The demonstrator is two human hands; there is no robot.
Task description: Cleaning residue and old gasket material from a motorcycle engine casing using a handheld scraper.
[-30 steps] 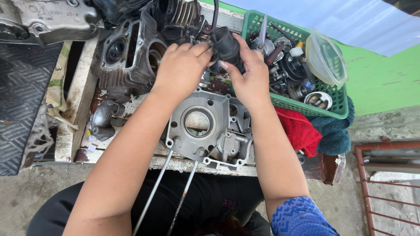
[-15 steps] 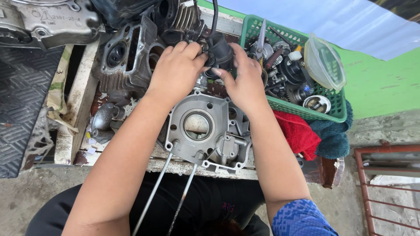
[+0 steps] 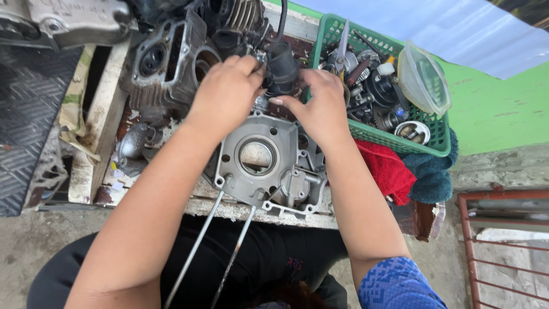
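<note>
In the head view, both hands met at a black rubber part (image 3: 281, 67), a boot-like piece with a cable rising from its top, which stood just behind the grey crankcase (image 3: 264, 160) on the wooden bench (image 3: 103, 114). The left hand (image 3: 226, 94) was curled with its fingertips pressed against the part's left side; the right hand (image 3: 320, 106) came from the other side, thumb reaching toward the part's base and fingers bent around its far face, though whether they truly gripped it could not be told. Two long studs (image 3: 211, 240) ran from the crankcase toward the person. A finned cylinder (image 3: 237, 20) and a cylinder head (image 3: 166, 57) sat to the left behind the hands. To the right stood a green basket (image 3: 400, 140) of small parts with a clear lid (image 3: 423, 77) leaning in it, and a red rag (image 3: 386, 169) lay beside a dark blue one (image 3: 432, 171). The step in hand looked like seating or working loose the rubber part where it joined the engine. The next move would likely call for a firm two-handed twist or push, keeping the cable free.
</note>
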